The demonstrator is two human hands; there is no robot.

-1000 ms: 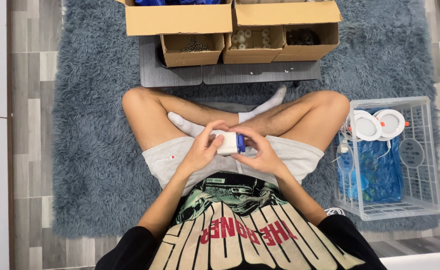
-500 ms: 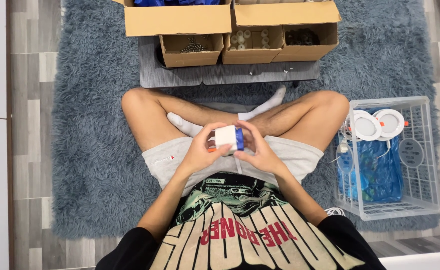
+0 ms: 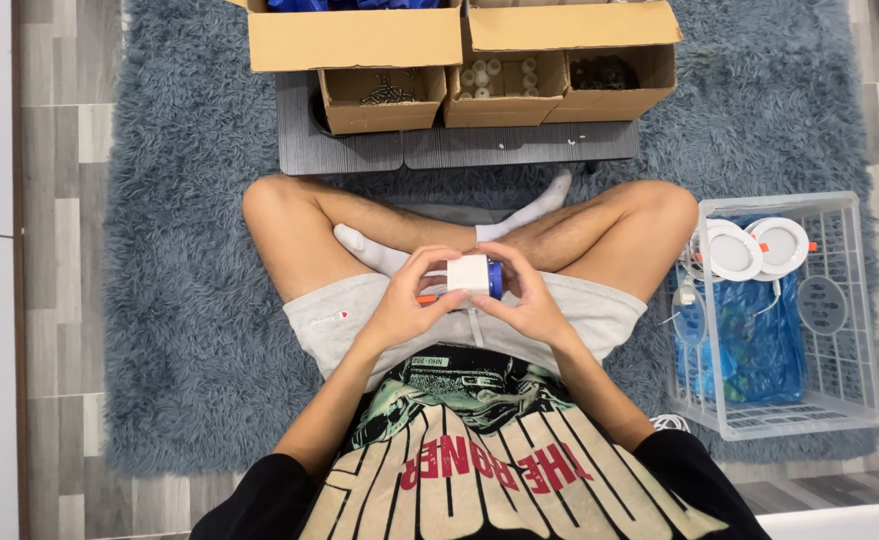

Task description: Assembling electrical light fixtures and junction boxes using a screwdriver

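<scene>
Object: small white boxy part (image 3: 468, 272) with a blue round cap on its right end and a bit of orange showing at its lower left; its finer detail is too small to make out
Place: white boxy part is held above the lap, over the light grey shorts (image 3: 360, 315), just in front of the crossed shins and white socks
Left hand: left hand (image 3: 407, 305) is curled around the left side of the part, thumb and fingertips pinching its near and far edges
Right hand: right hand (image 3: 528, 300) is closed on the right side, fingers arched over the top by the blue cap, thumb underneath
Relation: part sits between the two hands, both touching it, fingertips almost meeting across its top
Seat: person sits cross-legged on a shaggy blue-grey rug (image 3: 180, 300) laid over a grey plank floor
Ahead: low dark grey board (image 3: 520, 145) beyond the knees carries three open cardboard boxes (image 3: 505, 85) side by side, holding small metal pieces, small white cylinders and dark pieces
Right side: clear wire-frame basket (image 3: 850, 330) stands just beside the right knee, with two round white disc lamps (image 3: 755, 248) at its top and a blue bag below them
</scene>
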